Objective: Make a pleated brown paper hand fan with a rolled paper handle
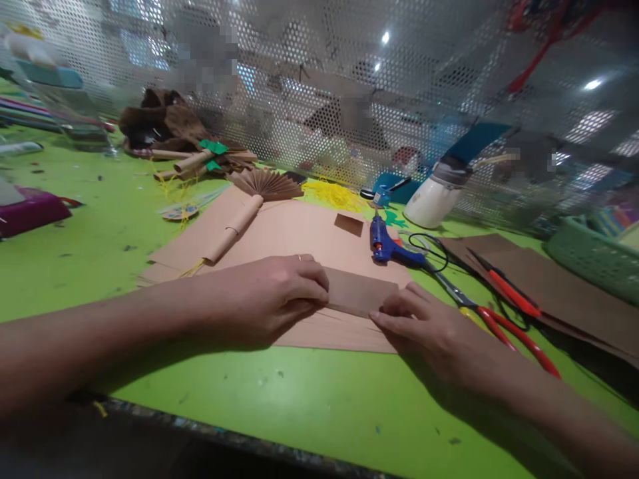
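Note:
A narrow strip of brown paper (pixel 360 291) spans the gap between my two hands, above a stack of larger brown paper sheets (pixel 299 229). My left hand (pixel 292 289) is closed on the strip's left end. At its right end, my right hand (pixel 412 313) pinches the strip between thumb and fingers. A rolled paper tube (pixel 233 229) with yellow string lies on the sheets beyond my left hand. Behind the strip are a small brown paper piece (pixel 349 224) and a blue glue gun (pixel 387 243).
Right of the sheets lie red-handled scissors (pixel 504 326), a red craft knife (pixel 514 293) and dark brown sheets (pixel 564 286). A white bottle (pixel 433 199), yellow paper shreds (pixel 332 194), a pleated paper fan (pixel 267 185) and tied paper rolls (pixel 194 161) stand or lie before the perforated metal screen (pixel 299 86).

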`<control>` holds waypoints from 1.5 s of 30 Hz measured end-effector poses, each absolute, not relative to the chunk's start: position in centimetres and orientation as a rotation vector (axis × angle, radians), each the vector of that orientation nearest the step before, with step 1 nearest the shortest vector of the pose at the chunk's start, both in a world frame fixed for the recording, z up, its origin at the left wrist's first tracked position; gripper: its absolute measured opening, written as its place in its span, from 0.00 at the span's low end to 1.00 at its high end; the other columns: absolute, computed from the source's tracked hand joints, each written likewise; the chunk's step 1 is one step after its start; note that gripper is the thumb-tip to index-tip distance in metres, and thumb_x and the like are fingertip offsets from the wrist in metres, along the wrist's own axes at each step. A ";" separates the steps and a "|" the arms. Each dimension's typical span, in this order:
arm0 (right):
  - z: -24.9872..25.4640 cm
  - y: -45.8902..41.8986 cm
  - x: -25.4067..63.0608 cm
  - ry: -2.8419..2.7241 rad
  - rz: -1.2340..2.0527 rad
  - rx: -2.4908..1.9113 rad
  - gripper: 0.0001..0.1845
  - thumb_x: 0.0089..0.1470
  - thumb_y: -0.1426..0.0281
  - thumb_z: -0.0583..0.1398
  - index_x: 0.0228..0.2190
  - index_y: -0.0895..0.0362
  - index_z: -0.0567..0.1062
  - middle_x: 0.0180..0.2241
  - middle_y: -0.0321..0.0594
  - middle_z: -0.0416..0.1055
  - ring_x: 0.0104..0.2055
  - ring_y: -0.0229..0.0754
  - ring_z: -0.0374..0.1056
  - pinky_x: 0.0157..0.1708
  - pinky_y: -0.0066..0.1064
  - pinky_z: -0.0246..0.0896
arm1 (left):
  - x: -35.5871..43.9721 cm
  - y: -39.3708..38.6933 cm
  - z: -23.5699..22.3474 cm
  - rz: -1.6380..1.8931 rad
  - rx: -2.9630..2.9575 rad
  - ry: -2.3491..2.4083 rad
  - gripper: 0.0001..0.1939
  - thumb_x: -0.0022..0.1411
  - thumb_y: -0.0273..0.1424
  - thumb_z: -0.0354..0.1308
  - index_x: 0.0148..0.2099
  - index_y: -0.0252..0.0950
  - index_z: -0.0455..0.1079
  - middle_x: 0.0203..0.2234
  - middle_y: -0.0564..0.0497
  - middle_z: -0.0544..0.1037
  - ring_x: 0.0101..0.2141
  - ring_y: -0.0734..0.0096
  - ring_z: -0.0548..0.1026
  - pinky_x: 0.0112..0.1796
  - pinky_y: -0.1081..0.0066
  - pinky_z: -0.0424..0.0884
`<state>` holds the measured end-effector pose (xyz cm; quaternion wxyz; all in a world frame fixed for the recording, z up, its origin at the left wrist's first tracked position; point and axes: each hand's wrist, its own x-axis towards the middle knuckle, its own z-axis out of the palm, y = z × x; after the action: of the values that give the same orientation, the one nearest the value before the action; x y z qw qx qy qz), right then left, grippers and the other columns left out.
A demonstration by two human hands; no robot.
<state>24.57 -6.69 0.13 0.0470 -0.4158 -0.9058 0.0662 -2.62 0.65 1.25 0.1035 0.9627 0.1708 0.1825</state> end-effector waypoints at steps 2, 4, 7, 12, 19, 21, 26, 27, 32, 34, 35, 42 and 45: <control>-0.1 -6.9 24.5 -2.745 0.188 -1.278 0.20 0.58 0.81 0.50 0.48 0.59 0.73 0.43 0.50 0.67 0.43 0.50 0.59 0.39 0.41 0.61 | -2.5 1.0 1.3 0.406 2.761 0.534 0.08 0.64 0.24 0.52 0.38 0.35 0.73 0.38 0.48 0.74 0.39 0.71 0.71 0.42 0.72 0.67; -0.2 -7.2 24.4 -2.718 0.190 -1.285 0.21 0.58 0.82 0.50 0.49 0.60 0.73 0.43 0.51 0.67 0.44 0.50 0.58 0.39 0.41 0.61 | -2.4 1.5 1.2 0.349 2.707 0.566 0.05 0.62 0.24 0.54 0.37 0.34 0.72 0.37 0.49 0.72 0.39 0.70 0.70 0.42 0.71 0.66; -0.3 -7.5 24.1 -2.667 0.202 -1.322 0.21 0.58 0.83 0.50 0.49 0.59 0.72 0.43 0.50 0.67 0.44 0.49 0.58 0.40 0.41 0.60 | -2.2 2.1 0.9 0.320 2.684 0.579 0.05 0.63 0.25 0.54 0.34 0.34 0.69 0.35 0.50 0.69 0.38 0.70 0.68 0.41 0.71 0.65; -0.1 -7.5 23.9 -2.643 0.271 -1.388 0.20 0.59 0.82 0.50 0.48 0.57 0.72 0.42 0.49 0.66 0.43 0.49 0.59 0.38 0.40 0.59 | -2.2 2.2 1.0 0.256 2.650 0.645 0.06 0.65 0.27 0.52 0.33 0.34 0.66 0.34 0.51 0.68 0.36 0.71 0.67 0.39 0.71 0.64; 1.0 -7.0 23.4 -2.700 0.344 -1.416 0.16 0.56 0.83 0.51 0.42 0.58 0.72 0.40 0.48 0.67 0.41 0.49 0.60 0.37 0.40 0.60 | -2.3 1.3 0.7 0.271 2.743 0.732 0.10 0.69 0.31 0.45 0.34 0.35 0.63 0.34 0.49 0.67 0.34 0.68 0.65 0.35 0.69 0.63; 1.4 -6.9 22.6 -2.666 0.332 -1.421 0.13 0.60 0.78 0.51 0.41 0.59 0.73 0.38 0.48 0.67 0.40 0.49 0.60 0.37 0.40 0.60 | -2.4 1.2 0.3 0.319 2.778 0.706 0.10 0.69 0.31 0.44 0.35 0.36 0.61 0.34 0.49 0.68 0.33 0.68 0.65 0.34 0.69 0.62; 1.0 -5.4 19.9 -2.518 0.322 -1.458 0.08 0.61 0.72 0.54 0.37 0.58 0.74 0.37 0.46 0.69 0.41 0.47 0.62 0.40 0.39 0.59 | -2.4 1.3 -0.6 0.370 2.887 0.638 0.10 0.69 0.31 0.45 0.36 0.35 0.62 0.32 0.49 0.68 0.31 0.69 0.64 0.32 0.69 0.60; 0.8 -5.0 19.5 -2.483 0.327 -1.467 0.06 0.60 0.73 0.56 0.36 0.59 0.74 0.36 0.45 0.70 0.40 0.46 0.63 0.40 0.38 0.59 | -2.3 1.3 -0.6 0.358 2.891 0.645 0.10 0.69 0.31 0.45 0.36 0.35 0.63 0.32 0.49 0.68 0.31 0.69 0.64 0.32 0.69 0.60; -0.2 -3.9 18.5 -2.317 0.415 -1.573 0.06 0.54 0.77 0.60 0.27 0.57 0.70 0.31 0.40 0.70 0.35 0.41 0.63 0.35 0.33 0.56 | -2.1 1.3 -0.7 0.333 2.845 0.721 0.12 0.69 0.32 0.45 0.36 0.34 0.65 0.32 0.48 0.70 0.30 0.69 0.65 0.32 0.69 0.61; -0.3 -3.8 18.4 -2.292 0.468 -1.604 0.08 0.54 0.78 0.60 0.25 0.57 0.68 0.29 0.38 0.69 0.33 0.40 0.62 0.33 0.31 0.54 | -2.0 1.3 -0.6 0.335 2.827 0.746 0.11 0.68 0.31 0.46 0.36 0.34 0.66 0.31 0.48 0.71 0.30 0.69 0.66 0.32 0.70 0.61; -0.3 -3.8 18.3 -2.283 0.496 -1.617 0.09 0.55 0.78 0.59 0.25 0.56 0.67 0.29 0.38 0.69 0.32 0.39 0.61 0.32 0.31 0.54 | -1.9 1.2 -0.6 0.338 2.820 0.754 0.11 0.68 0.31 0.46 0.35 0.34 0.66 0.30 0.48 0.71 0.29 0.69 0.66 0.31 0.70 0.61; -0.5 -3.6 18.4 -2.318 0.457 -1.627 0.10 0.57 0.76 0.57 0.25 0.56 0.64 0.28 0.38 0.66 0.30 0.40 0.59 0.30 0.31 0.51 | -1.7 1.1 -0.3 0.298 2.853 0.801 0.11 0.67 0.29 0.46 0.33 0.34 0.65 0.28 0.49 0.71 0.27 0.70 0.65 0.29 0.70 0.60; -0.6 -3.6 18.4 -2.330 0.448 -1.617 0.12 0.57 0.75 0.56 0.24 0.55 0.62 0.27 0.37 0.65 0.29 0.39 0.57 0.29 0.31 0.50 | -1.6 1.0 0.0 0.262 2.869 0.791 0.10 0.66 0.28 0.46 0.33 0.34 0.65 0.29 0.49 0.72 0.27 0.70 0.66 0.30 0.70 0.61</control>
<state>18.37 -3.59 -0.63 0.1345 -0.5580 -0.8041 0.1546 -1.56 1.02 0.04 0.0768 0.9575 0.2641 0.0874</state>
